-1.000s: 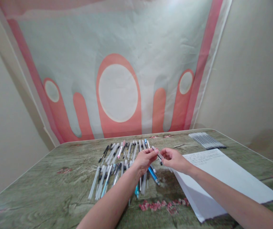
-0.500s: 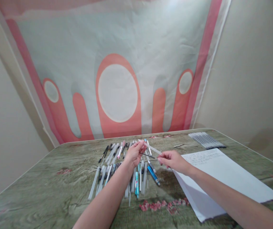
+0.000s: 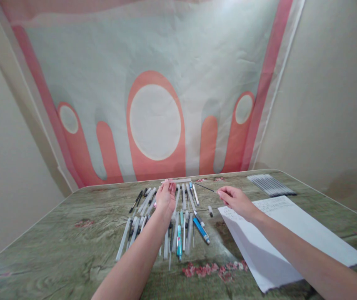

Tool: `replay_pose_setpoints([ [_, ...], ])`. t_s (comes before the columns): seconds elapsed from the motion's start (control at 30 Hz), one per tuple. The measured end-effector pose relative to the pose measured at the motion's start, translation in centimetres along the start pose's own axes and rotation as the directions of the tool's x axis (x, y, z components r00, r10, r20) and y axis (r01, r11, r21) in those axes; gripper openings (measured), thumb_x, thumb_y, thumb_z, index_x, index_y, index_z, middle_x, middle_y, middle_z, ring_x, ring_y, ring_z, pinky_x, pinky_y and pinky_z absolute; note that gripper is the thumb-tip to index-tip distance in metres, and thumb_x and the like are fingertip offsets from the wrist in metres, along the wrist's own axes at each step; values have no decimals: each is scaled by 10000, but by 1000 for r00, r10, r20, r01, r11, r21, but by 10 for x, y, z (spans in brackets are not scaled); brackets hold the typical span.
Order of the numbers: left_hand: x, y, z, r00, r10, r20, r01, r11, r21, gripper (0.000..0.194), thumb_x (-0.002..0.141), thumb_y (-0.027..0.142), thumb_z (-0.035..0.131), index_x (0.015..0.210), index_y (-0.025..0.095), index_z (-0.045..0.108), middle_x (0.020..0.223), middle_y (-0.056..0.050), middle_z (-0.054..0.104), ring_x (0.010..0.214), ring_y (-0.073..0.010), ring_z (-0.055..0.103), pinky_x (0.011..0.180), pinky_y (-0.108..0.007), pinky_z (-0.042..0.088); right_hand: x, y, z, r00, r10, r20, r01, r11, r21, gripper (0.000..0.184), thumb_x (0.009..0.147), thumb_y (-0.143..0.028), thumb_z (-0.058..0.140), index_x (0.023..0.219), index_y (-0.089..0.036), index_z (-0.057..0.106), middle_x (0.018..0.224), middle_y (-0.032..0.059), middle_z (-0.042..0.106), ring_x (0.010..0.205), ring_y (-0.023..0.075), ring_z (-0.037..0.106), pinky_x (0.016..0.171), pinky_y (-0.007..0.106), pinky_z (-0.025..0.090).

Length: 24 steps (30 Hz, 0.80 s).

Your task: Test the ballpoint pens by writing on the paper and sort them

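My left hand [image 3: 166, 197] is closed round a clear pen barrel [image 3: 181, 181], held level above the far rows of pens. In my right hand [image 3: 233, 198], fingertips pinch a thin dark pen refill [image 3: 205, 187], which points left toward the barrel's open end, apart from it. Under and in front of my left hand lie pens and clear barrels [image 3: 122, 241] in two rows, partly hidden by my forearm. A teal pen [image 3: 179, 243] and a blue pen [image 3: 201, 230] are at the right of the near row. A small pen cap [image 3: 210, 211] lies on the table between my hands.
A white sheet with handwriting [image 3: 278, 233] lies on the right under my right forearm. Behind it is a neat row of clear pens [image 3: 271, 185]. The wood-patterned table [image 3: 56, 246] meets a printed pink and grey backdrop [image 3: 103, 75] at its far edge.
My hands have moved apart, drawing the refill clear of the barrel. My left hand shifted left and turned the barrel level. The small cap now lies on the table near my right hand.
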State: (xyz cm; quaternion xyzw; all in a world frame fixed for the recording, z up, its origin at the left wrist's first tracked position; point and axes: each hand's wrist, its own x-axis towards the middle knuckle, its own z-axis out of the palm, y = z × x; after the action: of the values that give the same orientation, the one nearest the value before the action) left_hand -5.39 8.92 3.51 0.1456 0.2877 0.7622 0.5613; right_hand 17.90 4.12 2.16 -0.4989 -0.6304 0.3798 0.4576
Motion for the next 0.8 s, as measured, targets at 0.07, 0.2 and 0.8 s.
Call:
replay_pose_setpoints([
  [0.07,-1,0,1,1000,1,-3,-1,1000,2,118,808,88,522,695,122,523,643,-7,609,590,-63,604,648,-181,516,2,0,-3,1000,1,-10,-1,1000,-6,311,754,-464,512,779,-158,561,579,-38,475,464,69,390,412,189,299],
  [0.2,-2,1,3,1000,16,-25,-16,1000,9,126,806,94,527,684,127,518,637,-1,602,581,-59,600,642,-174,510,2,0,-5,1000,-7,-20,6,1000,-31,302,756,-454,510,777,-157,566,583,-30,483,466,72,394,400,187,293],
  [0.8,-5,-14,-3,994,-109,27,107,993,49,66,791,107,551,727,125,554,698,-23,627,594,-64,604,617,-169,512,4,-2,-14,990,-118,-75,109,988,-107,325,764,-450,507,821,-145,603,591,-19,496,485,78,403,406,190,301],
])
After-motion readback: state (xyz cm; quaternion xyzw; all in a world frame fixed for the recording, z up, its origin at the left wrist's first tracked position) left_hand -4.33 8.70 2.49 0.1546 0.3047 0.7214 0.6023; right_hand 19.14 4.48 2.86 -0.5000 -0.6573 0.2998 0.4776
